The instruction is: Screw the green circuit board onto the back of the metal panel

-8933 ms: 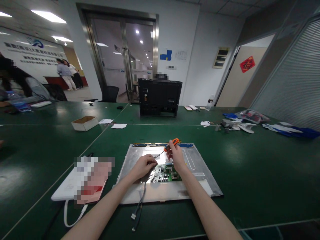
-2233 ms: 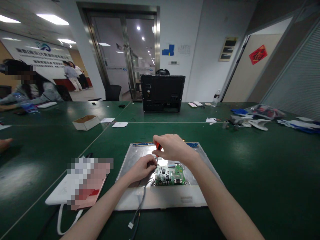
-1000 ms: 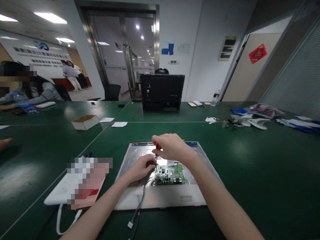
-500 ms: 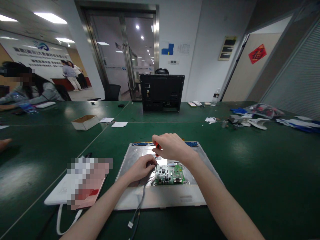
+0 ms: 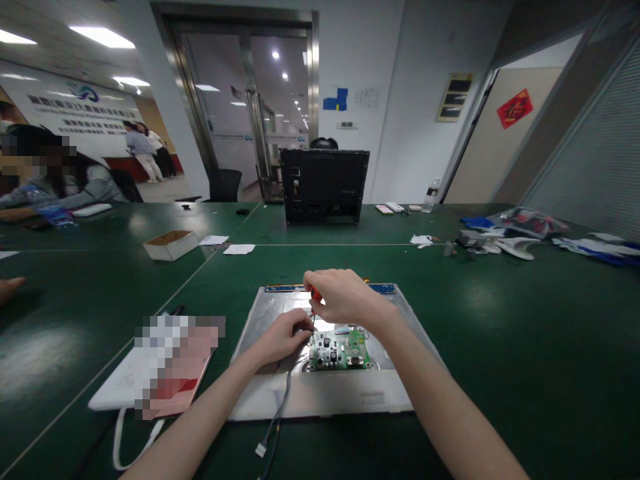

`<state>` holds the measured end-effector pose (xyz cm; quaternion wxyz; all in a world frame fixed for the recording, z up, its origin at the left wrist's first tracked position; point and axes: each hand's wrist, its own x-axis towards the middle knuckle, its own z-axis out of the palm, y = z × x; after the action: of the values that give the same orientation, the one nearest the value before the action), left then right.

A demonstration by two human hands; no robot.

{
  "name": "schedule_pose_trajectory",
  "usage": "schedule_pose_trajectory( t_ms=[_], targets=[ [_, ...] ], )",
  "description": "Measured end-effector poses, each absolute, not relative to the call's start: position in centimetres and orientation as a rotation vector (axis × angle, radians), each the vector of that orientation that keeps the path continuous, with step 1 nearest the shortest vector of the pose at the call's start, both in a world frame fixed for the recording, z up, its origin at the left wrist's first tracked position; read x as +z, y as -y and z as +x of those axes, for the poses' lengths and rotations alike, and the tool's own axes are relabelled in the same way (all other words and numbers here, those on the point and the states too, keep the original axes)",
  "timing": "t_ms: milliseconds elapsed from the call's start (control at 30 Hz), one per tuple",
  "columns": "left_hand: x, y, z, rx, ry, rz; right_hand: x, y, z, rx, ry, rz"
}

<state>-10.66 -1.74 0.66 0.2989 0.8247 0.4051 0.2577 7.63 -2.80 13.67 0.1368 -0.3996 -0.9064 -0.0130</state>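
Observation:
My right hand is wrapped round the red handle of a screwdriver, held upright with its shaft pointing down. The tip meets the upper left corner of a green circuit board. My left hand is closed beside that corner, fingertips pressed together near the screwdriver's tip; whatever they pinch is too small to make out. The board lies on the silver metal back of a display panel. A grey cable with a white connector runs from under my left hand over the panel's near edge.
Left of the panel lie a white device and a pinkish flat item. Farther off are an open box, a black monitor casing and a bottle. Another person's hand rests at the far left.
My right hand has shifted very slightly on the screwdriver. The left hand, circuit board and panel stay where they were.

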Motion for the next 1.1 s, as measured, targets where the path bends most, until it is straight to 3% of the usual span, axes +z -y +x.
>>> schedule_pose_trajectory(
  t_ms=[800, 1100],
  targets=[
    [0.61, 1.62, -10.68, 0.702, -1.067, 2.199, 13.48, 2.50, 7.58, -0.087, 2.601, -1.230],
    [0.21, 1.45, -10.67, 0.707, -1.070, 2.209, 13.58, 2.99, 7.87, -0.026, 2.638, -1.059]
  ],
)
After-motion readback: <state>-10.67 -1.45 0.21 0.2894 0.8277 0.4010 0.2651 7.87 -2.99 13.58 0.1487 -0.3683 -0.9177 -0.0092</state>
